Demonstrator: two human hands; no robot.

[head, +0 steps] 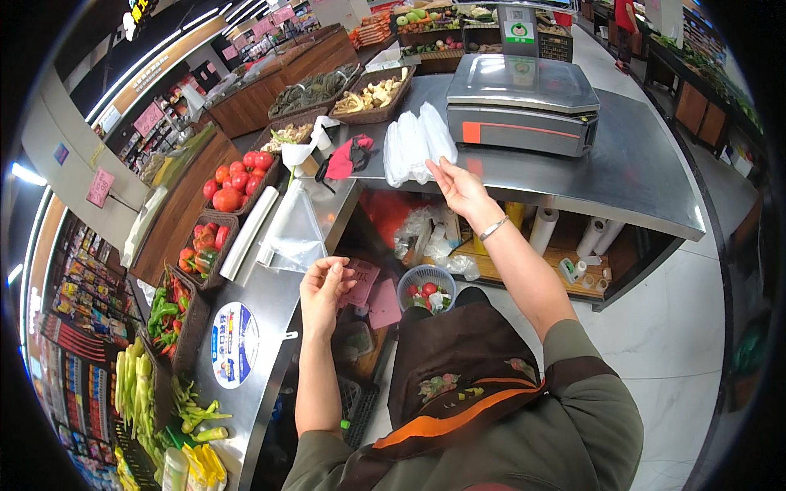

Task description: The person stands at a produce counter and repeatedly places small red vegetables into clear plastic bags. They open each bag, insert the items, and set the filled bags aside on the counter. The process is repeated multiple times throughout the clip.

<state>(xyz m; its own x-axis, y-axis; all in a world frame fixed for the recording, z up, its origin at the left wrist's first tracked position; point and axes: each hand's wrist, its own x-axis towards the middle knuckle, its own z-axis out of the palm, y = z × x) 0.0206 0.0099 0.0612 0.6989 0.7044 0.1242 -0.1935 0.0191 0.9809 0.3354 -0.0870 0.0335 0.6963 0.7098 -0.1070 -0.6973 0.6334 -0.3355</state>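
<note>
My right hand point(457, 187) reaches over the front edge of the steel counter point(638, 166), fingers extended and parted. Its fingertips are at the lower edge of a stack of white plastic bags point(417, 147); whether they touch is unclear. My left hand point(322, 291) is raised near the inner counter edge, fingers loosely curled, with nothing visible in it. Just beyond it, a clear plastic bag sheet point(298, 236) hangs from a roll lying on the counter. A second roll of clear film point(249, 236) lies alongside. A grey weighing scale point(522, 107) with a steel platform stands right of the white bags.
Baskets of tomatoes point(236, 181), bell peppers point(202, 245) and chillies point(166, 313) line the left counter. A pink-and-black cloth item point(347, 158) lies near the bags. Below are a plastic basket with vegetables point(427, 291) and a shelf with upright rolls point(543, 230).
</note>
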